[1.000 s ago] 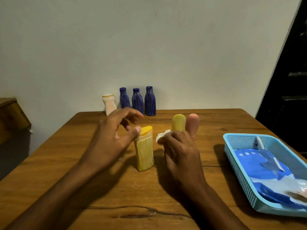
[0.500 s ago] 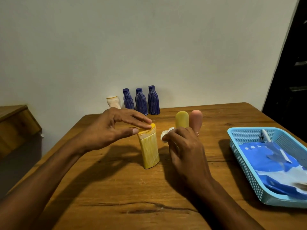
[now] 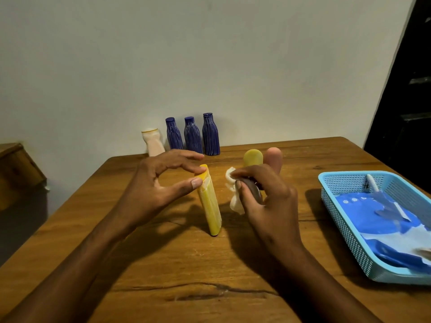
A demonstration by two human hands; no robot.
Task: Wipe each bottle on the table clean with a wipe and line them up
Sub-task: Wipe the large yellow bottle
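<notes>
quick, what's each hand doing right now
Left hand: pinching the yellow bottle at its cap.
Right hand: holding the white wipe.

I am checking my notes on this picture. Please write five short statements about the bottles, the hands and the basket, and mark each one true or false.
1. The left hand pinches the cap end of the flat yellow plastic bottle. True.
2. The right hand holds a crumpled white wipe. True.
3. The flat yellow bottle lies flat on the wooden table. False: it stands tilted on its lower end.
4. Four ribbed dark blue bottles stand by the wall. False: there are three, beside a white waisted bottle.
5. The light blue plastic mesh basket is at the table's right side. True.
</notes>
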